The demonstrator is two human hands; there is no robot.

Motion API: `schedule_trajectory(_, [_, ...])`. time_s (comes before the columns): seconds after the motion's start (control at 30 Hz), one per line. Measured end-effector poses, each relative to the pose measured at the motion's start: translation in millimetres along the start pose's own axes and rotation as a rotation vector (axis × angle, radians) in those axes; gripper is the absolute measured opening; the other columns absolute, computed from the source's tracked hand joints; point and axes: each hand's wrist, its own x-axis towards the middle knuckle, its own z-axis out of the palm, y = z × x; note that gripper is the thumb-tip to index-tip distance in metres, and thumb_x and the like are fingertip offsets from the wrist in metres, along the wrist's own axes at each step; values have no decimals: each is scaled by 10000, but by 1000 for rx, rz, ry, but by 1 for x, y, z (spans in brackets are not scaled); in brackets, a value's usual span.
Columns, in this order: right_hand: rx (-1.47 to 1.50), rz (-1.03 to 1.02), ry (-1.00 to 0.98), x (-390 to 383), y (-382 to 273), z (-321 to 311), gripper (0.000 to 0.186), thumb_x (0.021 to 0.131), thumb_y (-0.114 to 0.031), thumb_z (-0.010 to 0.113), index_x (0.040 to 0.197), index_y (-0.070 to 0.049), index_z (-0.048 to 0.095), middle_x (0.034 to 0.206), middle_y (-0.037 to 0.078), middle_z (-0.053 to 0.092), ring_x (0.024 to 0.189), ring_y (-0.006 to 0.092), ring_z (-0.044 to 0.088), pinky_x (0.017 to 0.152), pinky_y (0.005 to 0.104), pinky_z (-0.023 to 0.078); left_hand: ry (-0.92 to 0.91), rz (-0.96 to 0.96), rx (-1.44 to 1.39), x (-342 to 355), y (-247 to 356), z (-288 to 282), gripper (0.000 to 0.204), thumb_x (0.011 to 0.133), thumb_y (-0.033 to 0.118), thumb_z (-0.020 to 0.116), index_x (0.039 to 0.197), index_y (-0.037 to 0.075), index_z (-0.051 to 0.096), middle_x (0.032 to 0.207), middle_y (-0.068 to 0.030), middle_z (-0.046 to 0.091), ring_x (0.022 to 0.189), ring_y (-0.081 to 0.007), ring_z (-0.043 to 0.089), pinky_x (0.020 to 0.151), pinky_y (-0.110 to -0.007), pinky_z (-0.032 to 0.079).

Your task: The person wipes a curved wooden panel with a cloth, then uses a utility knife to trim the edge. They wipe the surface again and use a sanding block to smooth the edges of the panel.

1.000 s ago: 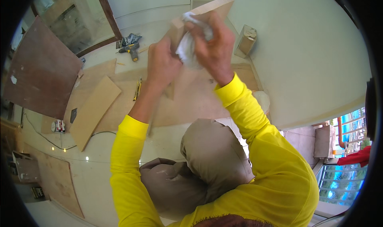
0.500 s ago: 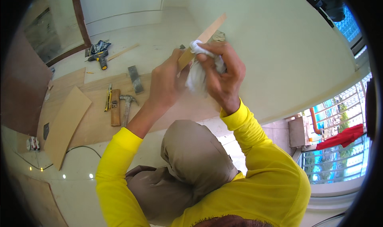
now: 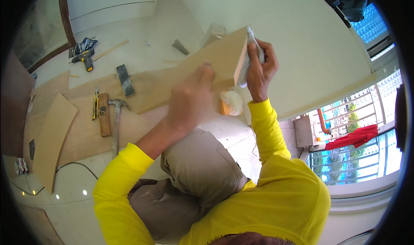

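Note:
A light wooden board (image 3: 226,49) slants up in front of me, its broad face showing and its narrow end to the right. My right hand (image 3: 263,68) pinches a crumpled white cloth (image 3: 244,68) against that end, thumb on the near side. My left hand (image 3: 192,98) is in front of the board's face; motion smears it, so its grip cannot be made out. Beneath the board's right end is an orange and white lump (image 3: 231,102), perhaps a bag or tub.
On a wooden sheet (image 3: 82,90) to the left lie a hammer (image 3: 116,124), a wooden hand plane (image 3: 104,115), a yellow cutter knife (image 3: 95,102) and a dark flat block (image 3: 125,80). Farther off lies a drill (image 3: 84,59). A pale wall (image 3: 310,51) rises right; a cut panel (image 3: 54,137) lies left.
The board has turned from nearly edge-on to showing its broad face. My right hand and the cloth have shifted right to its end. The whole view has swung a little.

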Motion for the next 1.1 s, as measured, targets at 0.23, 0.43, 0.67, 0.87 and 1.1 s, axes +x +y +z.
schedule_trajectory(0.23, [297,406,163,61,91,-59,243,1123,-166,773,1212,59,745,1037,85,773,887,168,729,763,337,629,-10,36,-55,-1,11,4,540,873,-107,693,1401,-14,627,1290,-235,805,1099,-432,815,902,-492,676])
schedule_trajectory(0.43, [228,294,139,73,60,-81,271,1146,-142,727,1306,73,766,1159,113,792,946,197,750,816,333,659,2,65,-1,-2,2,7,475,881,-115,685,1342,-19,629,1304,-225,802,1097,-419,818,883,-474,684])
schedule_trajectory(0.67, [-274,-39,-292,76,37,-68,231,1148,-158,726,1307,-31,836,1200,85,814,1134,202,724,1053,353,561,-86,42,-24,-4,8,9,394,915,-106,691,1291,-7,625,1212,-208,802,1049,-408,823,844,-478,685])
schedule_trajectory(0.87, [-280,-36,-305,49,41,-56,244,1164,-156,672,1275,-13,835,1112,103,774,1060,227,717,1020,365,554,-40,36,-42,-4,7,10,370,932,-104,690,1278,8,625,1149,-204,805,1016,-397,828,829,-476,684])
schedule_trajectory(1.1, [-360,-99,-317,36,26,-60,230,1149,-139,672,1216,-17,856,1084,100,756,987,232,707,947,390,574,-39,64,-54,-7,5,0,334,947,-81,708,1258,11,627,1122,-206,805,979,-383,828,816,-465,687])
